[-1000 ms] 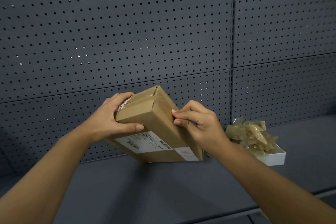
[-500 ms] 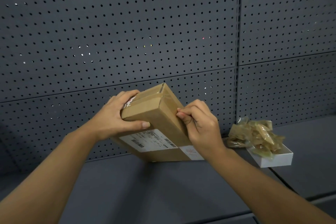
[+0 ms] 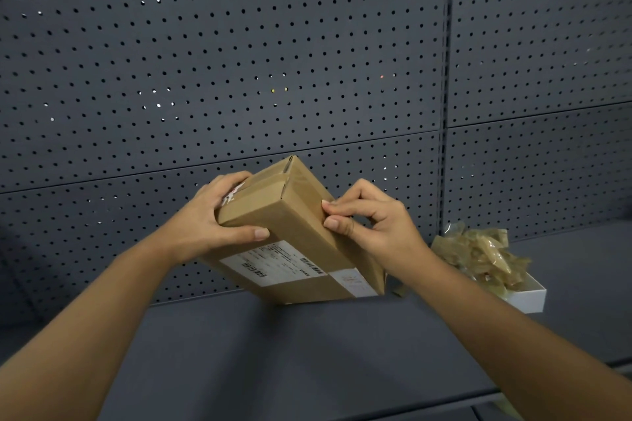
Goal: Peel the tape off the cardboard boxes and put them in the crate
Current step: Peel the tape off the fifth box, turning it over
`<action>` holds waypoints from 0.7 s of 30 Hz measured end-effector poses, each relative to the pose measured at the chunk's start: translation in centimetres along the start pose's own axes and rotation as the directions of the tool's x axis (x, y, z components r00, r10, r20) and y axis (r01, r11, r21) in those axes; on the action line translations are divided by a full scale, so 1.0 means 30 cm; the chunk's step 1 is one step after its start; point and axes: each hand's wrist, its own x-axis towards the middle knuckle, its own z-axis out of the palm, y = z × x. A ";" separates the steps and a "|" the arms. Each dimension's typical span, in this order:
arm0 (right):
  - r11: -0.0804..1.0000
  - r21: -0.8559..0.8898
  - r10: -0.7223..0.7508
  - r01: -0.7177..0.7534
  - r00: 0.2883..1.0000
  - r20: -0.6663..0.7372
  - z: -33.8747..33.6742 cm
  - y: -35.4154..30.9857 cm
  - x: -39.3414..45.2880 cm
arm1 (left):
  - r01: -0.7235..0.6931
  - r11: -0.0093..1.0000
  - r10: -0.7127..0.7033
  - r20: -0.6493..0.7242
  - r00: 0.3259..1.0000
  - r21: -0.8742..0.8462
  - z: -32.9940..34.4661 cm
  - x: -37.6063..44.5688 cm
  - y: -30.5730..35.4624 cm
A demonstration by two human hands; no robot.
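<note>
While the dark pegboard wall (image 3: 239,61) fills most of my view, the grey shelf (image 3: 273,359) runs below it. I hold the cardboard box (image 3: 301,232) tilted, its lower edge resting on the shelf. My left hand (image 3: 212,225) grips its upper left end, thumb across the front. My right hand (image 3: 372,225) pinches at the box's right edge with fingertips together. Crumpled tape (image 3: 478,256) lies heaped in a small white tray (image 3: 526,297) to the right.

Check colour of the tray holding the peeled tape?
White tray, seen in the head view, right of the box.
</note>
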 end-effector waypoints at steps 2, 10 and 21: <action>0.999 0.017 0.031 -0.031 0.999 -0.010 -0.002 -0.005 -0.008 | -0.006 1.000 0.006 0.005 1.000 0.009 0.003 -0.001 0.007; 0.999 0.021 0.043 -0.042 0.995 -0.085 0.032 -0.004 -0.036 | -0.029 0.999 0.028 0.008 1.000 0.040 0.012 0.003 0.015; 0.987 0.125 0.108 -0.098 0.991 -0.078 0.040 0.014 -0.028 | -0.015 0.999 0.014 0.004 1.000 0.029 0.004 0.007 -0.001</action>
